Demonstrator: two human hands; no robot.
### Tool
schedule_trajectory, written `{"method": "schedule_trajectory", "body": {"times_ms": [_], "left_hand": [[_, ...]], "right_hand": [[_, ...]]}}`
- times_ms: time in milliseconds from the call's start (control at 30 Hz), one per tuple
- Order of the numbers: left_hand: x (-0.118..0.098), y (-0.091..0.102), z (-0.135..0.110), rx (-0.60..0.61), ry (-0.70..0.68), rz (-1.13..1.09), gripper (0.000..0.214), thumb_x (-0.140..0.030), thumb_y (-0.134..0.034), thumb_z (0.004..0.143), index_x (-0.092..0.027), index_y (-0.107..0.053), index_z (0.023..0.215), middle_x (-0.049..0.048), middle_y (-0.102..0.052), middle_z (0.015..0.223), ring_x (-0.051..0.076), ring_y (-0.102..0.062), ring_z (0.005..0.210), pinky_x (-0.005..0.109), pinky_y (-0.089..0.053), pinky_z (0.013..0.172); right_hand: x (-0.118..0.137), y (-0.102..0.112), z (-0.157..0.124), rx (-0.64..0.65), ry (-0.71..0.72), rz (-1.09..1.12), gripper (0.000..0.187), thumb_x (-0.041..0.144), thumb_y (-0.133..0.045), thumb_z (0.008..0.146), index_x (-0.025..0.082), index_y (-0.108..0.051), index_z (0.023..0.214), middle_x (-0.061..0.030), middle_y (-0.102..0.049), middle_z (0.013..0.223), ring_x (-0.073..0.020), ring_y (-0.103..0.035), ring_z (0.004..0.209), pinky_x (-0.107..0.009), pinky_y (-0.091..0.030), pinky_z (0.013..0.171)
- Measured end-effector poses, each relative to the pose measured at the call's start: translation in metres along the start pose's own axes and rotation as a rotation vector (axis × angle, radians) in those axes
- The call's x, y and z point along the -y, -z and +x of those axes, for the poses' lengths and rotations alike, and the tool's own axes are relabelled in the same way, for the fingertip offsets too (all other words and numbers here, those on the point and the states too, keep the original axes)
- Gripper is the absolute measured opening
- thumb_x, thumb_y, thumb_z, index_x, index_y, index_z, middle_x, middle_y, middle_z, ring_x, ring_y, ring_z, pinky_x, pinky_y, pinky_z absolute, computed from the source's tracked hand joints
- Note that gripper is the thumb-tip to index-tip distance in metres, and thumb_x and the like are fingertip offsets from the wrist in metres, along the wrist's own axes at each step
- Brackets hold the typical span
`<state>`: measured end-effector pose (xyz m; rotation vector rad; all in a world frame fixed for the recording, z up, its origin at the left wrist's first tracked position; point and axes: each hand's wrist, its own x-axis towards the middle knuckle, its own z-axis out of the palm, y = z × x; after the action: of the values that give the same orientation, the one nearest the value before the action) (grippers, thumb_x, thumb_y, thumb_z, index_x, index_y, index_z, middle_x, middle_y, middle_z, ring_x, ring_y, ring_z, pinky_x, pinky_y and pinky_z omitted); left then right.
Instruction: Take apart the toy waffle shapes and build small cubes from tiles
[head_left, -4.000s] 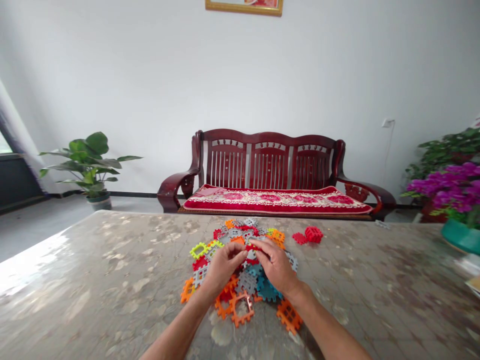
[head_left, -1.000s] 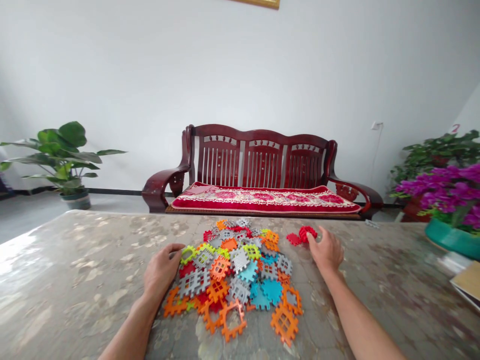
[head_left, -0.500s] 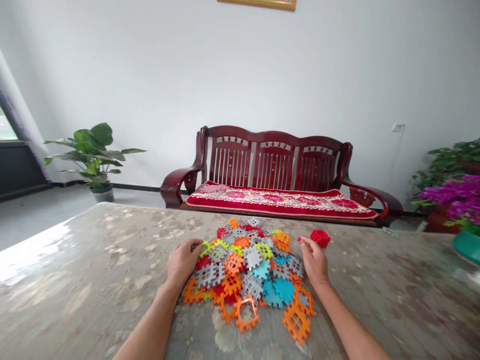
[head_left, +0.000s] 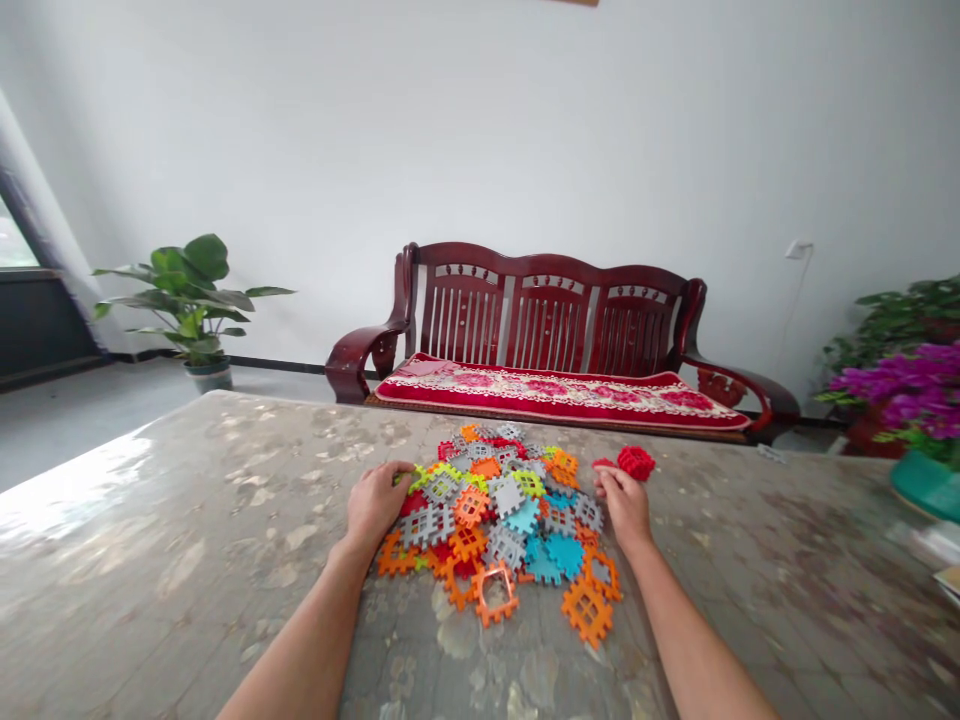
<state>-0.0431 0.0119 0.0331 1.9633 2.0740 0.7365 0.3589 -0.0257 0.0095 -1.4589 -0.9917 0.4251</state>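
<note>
A heap of flat, notched plastic tiles (head_left: 501, 525) in orange, grey, blue, red and yellow-green lies on the marbled table (head_left: 187, 560). My left hand (head_left: 377, 503) rests at the heap's left edge, fingers curled round a yellow-green tile (head_left: 411, 478). On the heap's right edge, my right hand (head_left: 622, 503) pinches a small flat red tile (head_left: 602, 464) at its fingertips. A red cube built from tiles (head_left: 636, 462) stands on the table just beyond that hand.
A dark red wooden bench (head_left: 555, 340) with a red cushion stands behind the table. A teal pot of purple flowers (head_left: 915, 440) sits at the table's right edge. A leafy plant (head_left: 187, 300) stands on the floor at the left.
Four seconds ago both hands worked together over the heap's middle. They then parted to its two sides. In the last second the right hand drew back from the red cube toward the heap.
</note>
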Motion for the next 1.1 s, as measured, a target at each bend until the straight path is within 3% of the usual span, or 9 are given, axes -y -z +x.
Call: {"method": "schedule_trajectory", "body": {"times_ms": [167,333,1100], "left_hand": [[-0.001,0.001,-0.001,0.003,-0.014,0.013,0.03,-0.033,-0.049,0.087,-0.028,-0.073,0.103,0.003,-0.074,0.108,0.023,-0.063,0.105,0.028,-0.045,0.087],[-0.001,0.001,-0.001,0.0,-0.021,0.008,0.029,-0.032,-0.049,0.086,-0.028,-0.073,0.102,0.0031,-0.074,0.108,0.024,-0.063,0.105,0.029,-0.045,0.087],[0.0,0.0,-0.001,0.0,-0.014,-0.011,0.031,-0.036,-0.046,0.087,-0.027,-0.071,0.104,0.0031,-0.073,0.11,0.024,-0.063,0.106,0.032,-0.045,0.089]], "right_hand": [[0.003,0.004,-0.01,-0.07,-0.051,0.086,0.049,0.054,-0.059,0.067,0.013,-0.072,0.09,-0.0068,-0.071,0.072,-0.0189,-0.062,0.06,-0.03,-0.049,0.057],[0.007,0.006,-0.02,-0.045,-0.07,0.102,0.044,0.051,-0.06,0.069,0.014,-0.072,0.09,-0.006,-0.07,0.072,-0.0191,-0.062,0.061,-0.028,-0.047,0.054],[-0.003,-0.003,-0.005,0.054,-0.044,-0.121,0.046,0.053,-0.051,0.073,0.017,-0.072,0.093,-0.0057,-0.071,0.075,-0.0214,-0.063,0.063,-0.032,-0.049,0.061]]}}
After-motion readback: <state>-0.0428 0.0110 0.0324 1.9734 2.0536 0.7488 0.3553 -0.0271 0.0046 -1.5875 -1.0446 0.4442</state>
